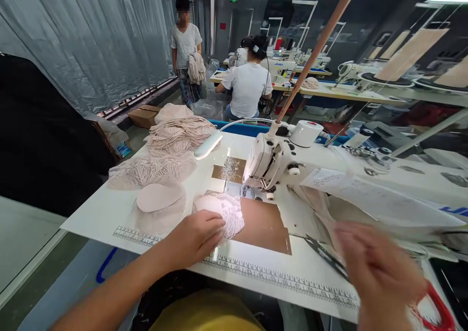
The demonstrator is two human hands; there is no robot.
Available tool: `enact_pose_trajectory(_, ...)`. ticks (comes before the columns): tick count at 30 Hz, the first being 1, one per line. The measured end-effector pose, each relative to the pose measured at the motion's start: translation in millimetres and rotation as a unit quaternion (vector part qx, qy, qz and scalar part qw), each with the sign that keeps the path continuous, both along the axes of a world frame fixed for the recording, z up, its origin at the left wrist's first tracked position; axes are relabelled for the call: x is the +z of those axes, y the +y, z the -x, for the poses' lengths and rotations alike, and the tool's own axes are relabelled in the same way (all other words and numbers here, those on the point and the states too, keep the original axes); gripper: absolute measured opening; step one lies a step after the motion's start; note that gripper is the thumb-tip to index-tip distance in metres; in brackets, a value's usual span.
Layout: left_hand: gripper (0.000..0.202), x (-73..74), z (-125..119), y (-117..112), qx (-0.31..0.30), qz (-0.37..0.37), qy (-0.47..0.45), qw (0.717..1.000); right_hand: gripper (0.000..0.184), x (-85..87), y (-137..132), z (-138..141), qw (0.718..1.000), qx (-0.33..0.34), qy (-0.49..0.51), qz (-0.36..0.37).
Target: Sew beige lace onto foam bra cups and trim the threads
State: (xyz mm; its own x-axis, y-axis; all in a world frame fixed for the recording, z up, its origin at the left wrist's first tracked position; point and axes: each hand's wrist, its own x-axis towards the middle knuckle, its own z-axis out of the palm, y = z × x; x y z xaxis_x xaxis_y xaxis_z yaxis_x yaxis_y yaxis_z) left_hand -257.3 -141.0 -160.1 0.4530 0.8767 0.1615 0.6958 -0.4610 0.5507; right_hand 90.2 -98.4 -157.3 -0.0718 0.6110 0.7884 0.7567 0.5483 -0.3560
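Note:
My left hand [195, 236] rests on a white lace piece [228, 213] lying on the sewing table [109, 209], its fingers curled onto the lace just in front of the needle area. My right hand [380, 272] hovers low at the right, smeared by motion, above scissors with red handles [437, 311]. The white sewing machine [292, 163] stands behind both hands. A brown plate [263, 226] lies under the lace.
A stack of beige lace cups [175, 136] and flat pieces [157, 197] lies at the table's left. A printed ruler [278, 280] runs along the front edge. One person sits sewing [247, 85] and another stands [185, 43] beyond, among more machines.

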Motion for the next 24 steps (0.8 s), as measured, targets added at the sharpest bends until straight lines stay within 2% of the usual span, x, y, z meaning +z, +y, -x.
enact_pose_trajectory(2, 0.028, 0.5, 4.0, 18.7, -0.007, -0.030, -0.017, 0.999, 0.013, -10.4, 9.1, 38.3, 0.987, 0.130, -0.061, 0.072)
enact_pose_trajectory(4, 0.028, -4.4, 3.3, 39.4, -0.027, -0.046, -0.010, 0.999, 0.016, -13.9, 18.1, 68.0, 0.960, 0.192, -0.093, 0.182)
enact_pose_trajectory(6, 0.028, -12.0, -0.8, 58.2, -0.057, -0.047, 0.022, 0.997, 0.021, -11.9, 25.7, 86.8, 0.929, 0.217, -0.130, 0.269)
enact_pose_trajectory(8, 0.026, -19.3, -6.3, 72.0, -0.079, -0.044, 0.065, 0.994, 0.023, -8.2, 33.1, 97.6, 0.910, 0.218, -0.170, 0.310)
enact_pose_trajectory(12, 0.027, -25.4, -16.7, 83.6, -0.092, -0.044, 0.120, 0.988, 0.029, -10.9, 47.1, 113.6, 0.893, 0.215, -0.244, 0.312)
enact_pose_trajectory(14, 0.028, -24.7, -20.3, 85.1, -0.101, -0.042, 0.126, 0.986, 0.034, -20.1, 50.5, 121.5, 0.887, 0.200, -0.281, 0.308)
enact_pose_trajectory(18, 0.029, -23.4, -23.2, 88.9, -0.100, -0.033, 0.133, 0.985, 0.041, -42.3, 48.3, 130.2, 0.875, 0.128, -0.361, 0.295)
enact_pose_trajectory(24, 0.031, -31.2, -22.9, 93.3, -0.090, -0.066, 0.132, 0.985, 0.039, -51.2, 45.2, 127.0, 0.884, 0.123, -0.346, 0.290)
